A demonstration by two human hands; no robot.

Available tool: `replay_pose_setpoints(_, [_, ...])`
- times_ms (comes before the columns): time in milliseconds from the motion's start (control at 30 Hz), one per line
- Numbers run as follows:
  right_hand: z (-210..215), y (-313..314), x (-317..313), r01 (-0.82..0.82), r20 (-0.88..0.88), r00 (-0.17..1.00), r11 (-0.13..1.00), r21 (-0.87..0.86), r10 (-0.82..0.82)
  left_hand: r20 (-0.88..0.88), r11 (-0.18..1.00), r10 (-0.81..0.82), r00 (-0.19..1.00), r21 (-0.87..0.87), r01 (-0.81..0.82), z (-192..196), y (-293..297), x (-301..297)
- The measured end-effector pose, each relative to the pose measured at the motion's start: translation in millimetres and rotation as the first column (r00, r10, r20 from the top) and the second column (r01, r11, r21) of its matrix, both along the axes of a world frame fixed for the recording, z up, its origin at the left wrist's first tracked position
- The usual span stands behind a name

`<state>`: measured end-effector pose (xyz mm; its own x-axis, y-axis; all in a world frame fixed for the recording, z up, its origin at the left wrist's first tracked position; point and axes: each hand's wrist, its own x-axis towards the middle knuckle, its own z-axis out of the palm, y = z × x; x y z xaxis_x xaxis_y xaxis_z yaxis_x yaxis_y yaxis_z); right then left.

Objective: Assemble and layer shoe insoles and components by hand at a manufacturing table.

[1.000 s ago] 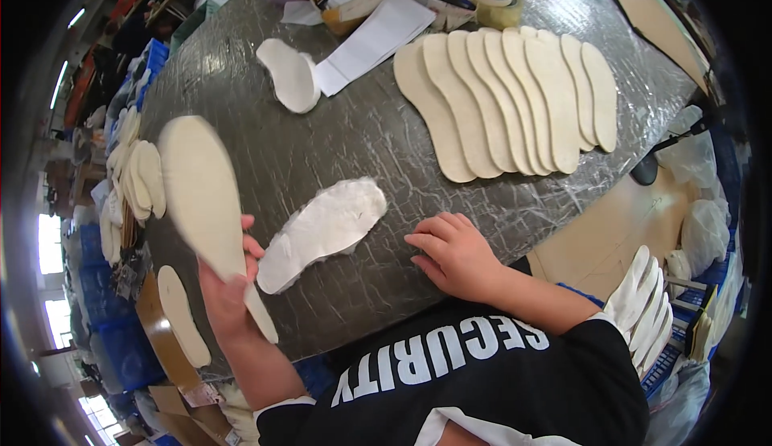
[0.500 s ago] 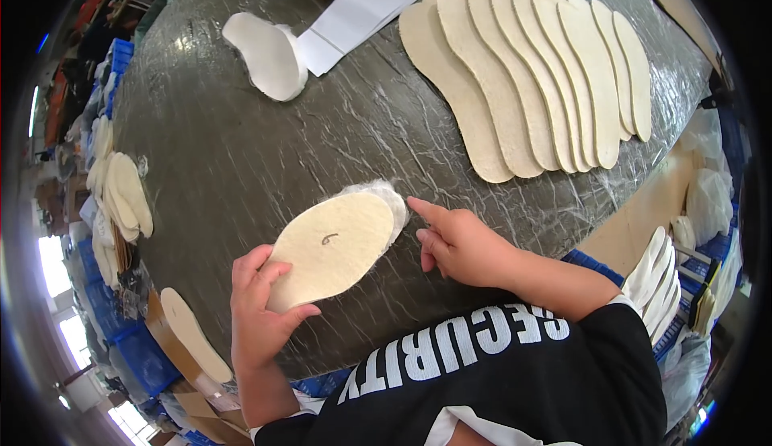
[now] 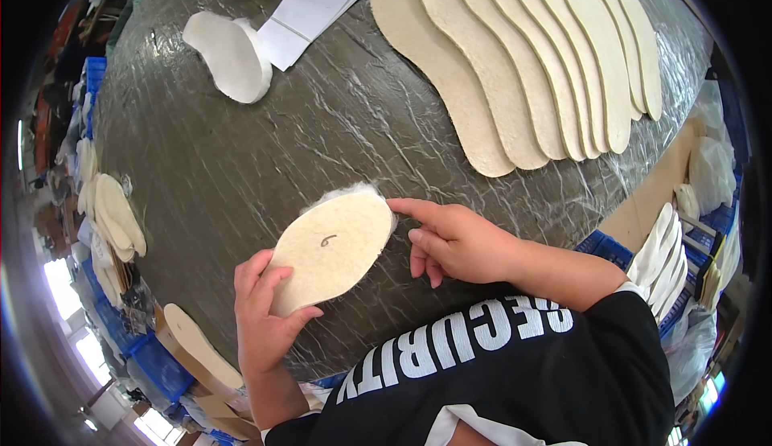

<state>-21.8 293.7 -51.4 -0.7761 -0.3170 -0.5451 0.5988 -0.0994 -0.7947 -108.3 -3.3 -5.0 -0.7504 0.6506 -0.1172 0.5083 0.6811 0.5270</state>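
A cream felt insole (image 3: 330, 257) with a small handwritten mark hangs above the table in my left hand (image 3: 269, 313). The thumb and fingers are closed round its near-left end. White fluffy wadding (image 3: 350, 192) sticks out from under its far edge. My right hand (image 3: 462, 241) holds nothing; its index finger stretches out to the right rim of the insole at the wadding, and the other fingers are loosely bent. The fingertip seems to touch the rim. The insole's underside is hidden.
Overlapping cream insoles (image 3: 515, 68) fan out at the far right of the plastic-covered table (image 3: 201, 164). A white sole-shaped piece (image 3: 233, 56) lies at the far left beside white paper sheets (image 3: 310, 12). More insoles (image 3: 119, 213) are off the left edge, white ones (image 3: 659, 261) at the right.
My right index finger has moved left against the insole's rim, and less wadding shows there. The left hand keeps its hold. The view has shifted slightly.
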Motion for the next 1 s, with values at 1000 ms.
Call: replay_pose_setpoints(1000, [-6.2,2.7,-0.8,0.022,0.076,0.997,0.994,-0.111,-0.014,-0.012,0.996,-0.057,0.998,-0.063,0.057,-3.2,9.7,-1.5])
